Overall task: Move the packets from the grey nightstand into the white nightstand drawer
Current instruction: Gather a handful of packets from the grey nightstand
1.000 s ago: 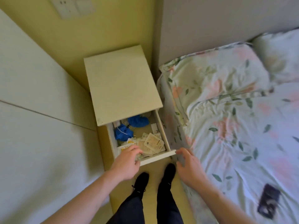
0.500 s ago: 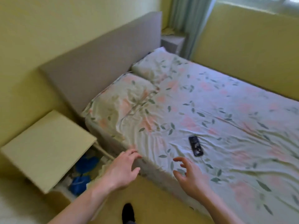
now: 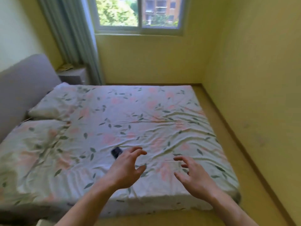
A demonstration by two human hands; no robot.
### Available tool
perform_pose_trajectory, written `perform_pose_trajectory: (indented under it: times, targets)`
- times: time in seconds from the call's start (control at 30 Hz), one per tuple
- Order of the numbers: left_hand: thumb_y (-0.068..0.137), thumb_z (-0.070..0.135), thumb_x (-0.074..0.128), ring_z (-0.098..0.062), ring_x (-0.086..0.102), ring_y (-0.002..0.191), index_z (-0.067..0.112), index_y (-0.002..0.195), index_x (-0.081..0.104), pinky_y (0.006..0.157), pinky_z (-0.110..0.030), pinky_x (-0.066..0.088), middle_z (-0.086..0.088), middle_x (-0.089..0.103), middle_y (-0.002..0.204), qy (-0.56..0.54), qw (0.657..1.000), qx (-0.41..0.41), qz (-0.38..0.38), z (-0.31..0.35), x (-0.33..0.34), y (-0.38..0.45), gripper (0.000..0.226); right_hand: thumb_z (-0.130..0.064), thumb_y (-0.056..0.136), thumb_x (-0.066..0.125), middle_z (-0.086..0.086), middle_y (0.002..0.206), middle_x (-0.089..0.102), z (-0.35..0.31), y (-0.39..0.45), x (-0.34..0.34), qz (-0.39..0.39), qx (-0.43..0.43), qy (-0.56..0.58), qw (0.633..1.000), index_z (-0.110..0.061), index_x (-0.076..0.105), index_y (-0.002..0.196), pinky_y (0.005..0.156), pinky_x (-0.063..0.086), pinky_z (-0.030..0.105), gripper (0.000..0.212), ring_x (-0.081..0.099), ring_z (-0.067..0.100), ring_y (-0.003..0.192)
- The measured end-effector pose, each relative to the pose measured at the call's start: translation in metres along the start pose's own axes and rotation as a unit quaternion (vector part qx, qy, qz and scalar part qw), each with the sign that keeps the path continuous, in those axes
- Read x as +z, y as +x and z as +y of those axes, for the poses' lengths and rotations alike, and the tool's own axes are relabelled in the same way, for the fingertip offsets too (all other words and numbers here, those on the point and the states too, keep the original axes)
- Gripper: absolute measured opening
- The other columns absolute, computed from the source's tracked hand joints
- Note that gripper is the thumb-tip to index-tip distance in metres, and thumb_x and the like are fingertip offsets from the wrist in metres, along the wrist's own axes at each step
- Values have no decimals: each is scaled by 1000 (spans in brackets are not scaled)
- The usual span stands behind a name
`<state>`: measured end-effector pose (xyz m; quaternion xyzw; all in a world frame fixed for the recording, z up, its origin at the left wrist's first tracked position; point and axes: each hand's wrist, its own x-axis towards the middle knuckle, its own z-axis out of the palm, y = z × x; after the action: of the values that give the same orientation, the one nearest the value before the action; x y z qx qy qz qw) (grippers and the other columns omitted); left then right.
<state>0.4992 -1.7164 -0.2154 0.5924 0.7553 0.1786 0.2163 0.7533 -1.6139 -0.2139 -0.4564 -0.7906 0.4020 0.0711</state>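
Note:
The grey nightstand (image 3: 73,76) stands across the bed at the far left, beside the curtain, with pale packets (image 3: 66,67) lying on its top. My left hand (image 3: 126,168) and my right hand (image 3: 193,175) hover over the near part of the bed, fingers spread and loosely bent, holding nothing. The white nightstand and its drawer are out of view.
A wide bed (image 3: 130,128) with a floral sheet and two pillows (image 3: 53,103) fills the room between me and the grey nightstand. A dark phone (image 3: 116,152) lies on the sheet by my left hand. A narrow floor strip (image 3: 244,160) runs along the right wall.
My view has swung right from the white nightstand's open drawer to across the bed. Both hands left the drawer front and now hang empty over the sheet.

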Motion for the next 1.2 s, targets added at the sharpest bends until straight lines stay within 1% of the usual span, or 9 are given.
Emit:
perform_pose_trajectory:
  times: [0.13, 0.23, 0.4, 0.57, 0.63, 0.73, 0.83, 0.97, 1.2]
  targets:
    - [96, 55, 59, -8, 38, 142, 45, 142, 46, 117, -30, 33, 24, 32, 156, 40, 997, 61, -34, 75, 25, 57, 48, -40, 95, 65, -26, 135, 46, 54, -22, -74, 46, 31, 32, 998, -50, 48, 131, 102, 45, 24, 40, 51, 1, 124]
    - [96, 55, 59, -8, 42, 139, 45, 141, 47, 113, -28, 37, 23, 34, 155, 47, 991, 112, -49, 133, 43, 107, 48, -39, 94, 67, -25, 138, 46, 98, -30, -128, 104, 49, 38, 993, -47, 50, 133, 106, 47, 30, 43, 51, 3, 126]
    - [95, 50, 63, -7, 40, 139, 41, 138, 52, 113, -25, 32, 21, 39, 152, 27, 982, 181, -33, 229, 82, 201, 45, -42, 96, 65, -29, 138, 45, 166, -22, -219, 153, 80, 30, 985, -49, 48, 133, 101, 45, 25, 41, 48, 0, 126]
    - [95, 54, 61, -9, 40, 139, 44, 139, 51, 116, -34, 35, 22, 38, 153, 7, 978, 205, -38, 314, 130, 290, 47, -40, 96, 66, -32, 131, 44, 232, -2, -305, 176, 116, 25, 977, -46, 50, 133, 105, 47, 28, 41, 49, 0, 125]
    - [95, 54, 60, -8, 39, 140, 44, 140, 50, 113, -31, 34, 23, 37, 154, 11, 975, 217, -48, 349, 150, 322, 47, -39, 96, 67, -35, 130, 43, 261, 2, -336, 187, 123, 22, 974, -47, 50, 131, 107, 47, 30, 40, 49, -1, 125]
    - [95, 50, 62, -9, 39, 141, 42, 141, 50, 114, -29, 33, 19, 38, 154, 19, 967, 244, -63, 406, 173, 367, 48, -38, 97, 67, -31, 133, 43, 306, 4, -387, 211, 151, 39, 965, -49, 50, 129, 108, 47, 31, 38, 48, 0, 126]
    - [95, 50, 63, -6, 40, 138, 41, 141, 50, 113, -26, 36, 22, 39, 152, 18, 964, 257, -68, 460, 192, 403, 49, -37, 96, 68, -30, 134, 45, 346, 9, -433, 229, 155, 44, 960, -48, 51, 128, 105, 46, 27, 38, 49, -1, 126]
    - [94, 51, 63, -5, 41, 137, 42, 141, 49, 114, -28, 37, 23, 39, 151, 21, 964, 259, -61, 516, 224, 451, 49, -37, 97, 67, -31, 133, 44, 396, 37, -496, 225, 141, 47, 963, -49, 51, 129, 104, 45, 26, 38, 48, -2, 126]
    - [94, 51, 64, -5, 35, 142, 43, 142, 48, 116, -27, 32, 21, 37, 154, 23, 983, 184, -16, 585, 275, 532, 51, -36, 94, 70, -25, 144, 42, 491, 106, -606, 188, 82, 36, 978, -44, 39, 150, 108, 43, 25, 64, 48, -1, 128]
